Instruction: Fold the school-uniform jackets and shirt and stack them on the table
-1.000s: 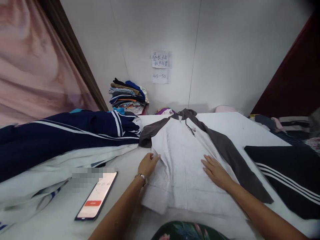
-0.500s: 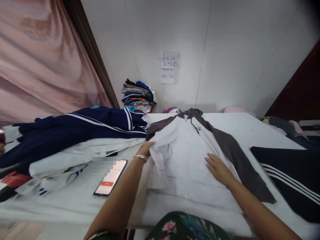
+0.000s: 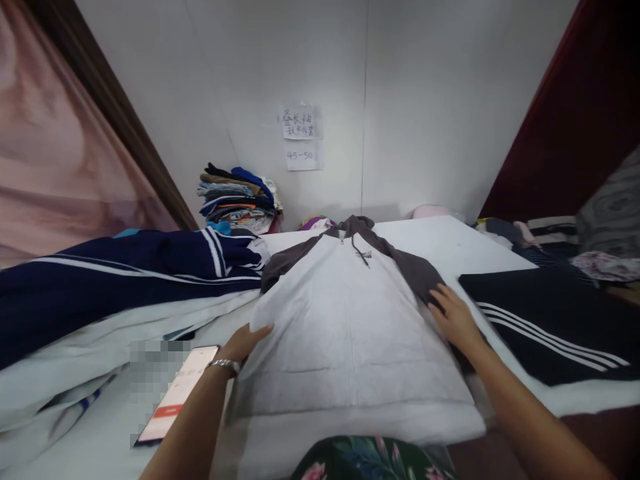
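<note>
A white hooded jacket (image 3: 310,333) with dark grey sleeves and hood lies front up on the table, its zip down the middle and hood at the far end. Its left side edge is pinched by my left hand (image 3: 245,343), thumb on top and the other fingers hidden beneath. My right hand (image 3: 456,320) rests on the grey sleeve (image 3: 417,273) at the right, with its fingers spread along the jacket's side. The lower part of that sleeve is hidden under my hand and forearm.
Navy garments with white stripes (image 3: 150,257) are heaped at the left, near a phone (image 3: 183,393). Black striped clothing (image 3: 540,320) lies flat at the right. Behind stands a folded clothes stack (image 3: 240,200) by the wall, below paper notes (image 3: 303,137). More clothes (image 3: 555,233) lie far right.
The jacket's bunched left front has been pulled out flat toward the left by my left hand. My right hand has moved from the white front onto the grey sleeve. The view has turned right.
</note>
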### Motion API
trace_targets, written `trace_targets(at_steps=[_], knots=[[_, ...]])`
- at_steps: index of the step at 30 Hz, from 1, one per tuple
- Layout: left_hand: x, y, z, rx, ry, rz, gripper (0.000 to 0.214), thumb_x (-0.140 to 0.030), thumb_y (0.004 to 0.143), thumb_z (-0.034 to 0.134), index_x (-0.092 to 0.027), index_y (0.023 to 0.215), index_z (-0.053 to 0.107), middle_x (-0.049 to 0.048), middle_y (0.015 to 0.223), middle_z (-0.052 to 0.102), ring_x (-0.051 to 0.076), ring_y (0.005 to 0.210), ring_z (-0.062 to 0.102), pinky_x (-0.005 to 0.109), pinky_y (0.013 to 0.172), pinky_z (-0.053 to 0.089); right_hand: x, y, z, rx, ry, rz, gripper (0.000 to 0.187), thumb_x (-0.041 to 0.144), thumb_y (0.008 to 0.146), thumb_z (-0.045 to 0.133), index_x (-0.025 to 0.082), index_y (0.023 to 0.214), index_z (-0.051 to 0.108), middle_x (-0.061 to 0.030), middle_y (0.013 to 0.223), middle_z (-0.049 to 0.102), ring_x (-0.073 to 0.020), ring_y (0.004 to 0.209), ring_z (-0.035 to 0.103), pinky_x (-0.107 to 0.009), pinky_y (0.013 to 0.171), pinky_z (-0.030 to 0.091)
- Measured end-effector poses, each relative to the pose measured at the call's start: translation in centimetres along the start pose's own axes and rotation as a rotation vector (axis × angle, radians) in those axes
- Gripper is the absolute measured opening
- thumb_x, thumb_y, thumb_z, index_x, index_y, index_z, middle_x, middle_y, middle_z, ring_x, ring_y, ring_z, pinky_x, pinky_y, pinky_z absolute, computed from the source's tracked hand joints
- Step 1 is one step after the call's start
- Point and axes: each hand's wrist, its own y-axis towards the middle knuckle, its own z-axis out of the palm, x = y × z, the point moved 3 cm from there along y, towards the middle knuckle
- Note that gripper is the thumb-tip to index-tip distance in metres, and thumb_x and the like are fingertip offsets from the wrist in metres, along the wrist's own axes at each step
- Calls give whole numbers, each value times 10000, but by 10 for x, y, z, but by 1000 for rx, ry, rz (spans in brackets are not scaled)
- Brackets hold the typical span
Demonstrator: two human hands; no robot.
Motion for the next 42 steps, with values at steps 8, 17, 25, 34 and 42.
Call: trace_targets(at_steps=[8,17,25,34,42], knots=[[7,-7,0,-2,74,24,283,-334,623,633,-209,877,642,63,907,736,307,918,667,377,794,523,-53,-9,-15,126,115,349,524,335,756,633,198,1256,561,-107,1151,666,-316,1106,593,-474,983,445],[-2,-6,3,-125,300,46,112,-269,612,553,-229,714,577,82,826,717,322,896,655,379,803,488,-83,90,-123,-333,874,638,445,299,991,173,168,1219,531,-197,1220,605,-214,1096,620,-320,761,530],[5,-16,0,-100,181,-30,368,-469,659,612,-211,921,615,82,930,728,317,911,667,386,793,508,-42,44,-29,106,995,760,144,213,849,572,139,972,584,-160,1015,699,-203,876,694,-334,753,568],[19,-30,-1,-60,84,0,454,-365,679,636,-196,1098,591,67,992,727,283,932,676,364,812,524,16,20,17,433,1038,793,261,348,760,675,154,932,644,-99,820,736,-247,785,698,-354,701,581],[34,-45,4,110,-215,-6,355,-289,605,670,-227,955,685,38,890,749,307,940,677,396,800,548,-33,1,-9,196,936,898,395,316,710,687,173,1066,590,-131,979,727,-277,903,699,-374,747,587]])
